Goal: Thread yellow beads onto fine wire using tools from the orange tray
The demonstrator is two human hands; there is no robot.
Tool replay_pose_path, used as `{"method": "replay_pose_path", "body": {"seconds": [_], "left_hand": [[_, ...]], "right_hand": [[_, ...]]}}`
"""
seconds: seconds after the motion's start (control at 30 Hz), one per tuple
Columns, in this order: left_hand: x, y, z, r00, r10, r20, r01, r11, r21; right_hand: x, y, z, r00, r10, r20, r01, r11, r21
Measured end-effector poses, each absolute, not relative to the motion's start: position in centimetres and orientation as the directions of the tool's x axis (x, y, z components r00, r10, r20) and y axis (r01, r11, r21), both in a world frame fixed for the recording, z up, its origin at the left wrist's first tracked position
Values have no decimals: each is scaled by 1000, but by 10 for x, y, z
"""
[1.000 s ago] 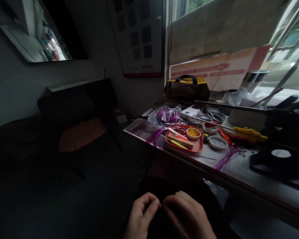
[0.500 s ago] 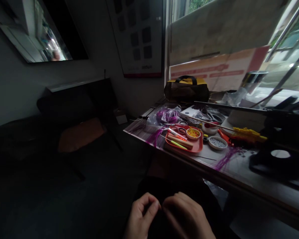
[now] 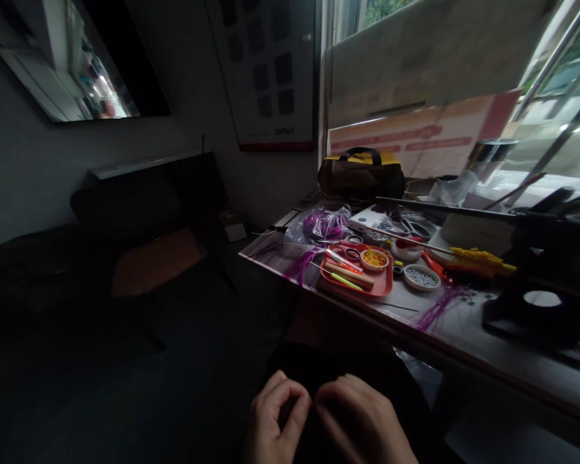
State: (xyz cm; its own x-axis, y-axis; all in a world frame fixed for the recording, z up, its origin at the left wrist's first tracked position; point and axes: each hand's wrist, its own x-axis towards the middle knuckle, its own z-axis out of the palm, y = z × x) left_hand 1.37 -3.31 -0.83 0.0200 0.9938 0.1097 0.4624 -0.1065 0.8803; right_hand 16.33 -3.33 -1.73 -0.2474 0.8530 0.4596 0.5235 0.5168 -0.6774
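Note:
Low in the head view, over my dark-clothed lap, my left hand (image 3: 281, 415) and my right hand (image 3: 362, 415) are held close together. The thumb and forefinger of my left hand meet in a pinch. Whatever may be between them is too small or dark to make out. The fingers of my right hand curl inward toward the left fingertips, their tips partly hidden and in shadow. Neither hand touches the table. Nearest on the table lie a thin dark rod (image 3: 400, 307) and strands of purple fibre (image 3: 437, 309).
On the table (image 3: 464, 335) sits a red tray (image 3: 385, 283) with scissors, a green-handled tool (image 3: 347, 281) and a dish of yellow bits (image 3: 374, 260). A dish of grey beads (image 3: 422, 278), a black device (image 3: 536, 316) and a yellow-black bag (image 3: 362, 174) are nearby. A chair (image 3: 157, 261) stands left.
My left hand's fingers have shifted slightly, the thumb and forefinger still together. My right hand is nearly unmoved. The things on the table stay as they were.

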Motion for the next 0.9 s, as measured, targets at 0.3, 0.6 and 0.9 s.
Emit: {"method": "replay_pose_path", "body": {"seconds": [0.3,0.6,0.9], "left_hand": [[11,-36,-15,-94,995,22,470,24,882],[13,-35,-9,-61,998,33,480,1,877],[14,-34,-7,-54,997,48,494,-15,869]], "right_hand": [[163,-34,-18,-235,865,443,508,498,-703],[164,-34,-17,-250,867,431,519,496,-696],[164,-34,-20,-256,874,413,516,485,-706]]}}
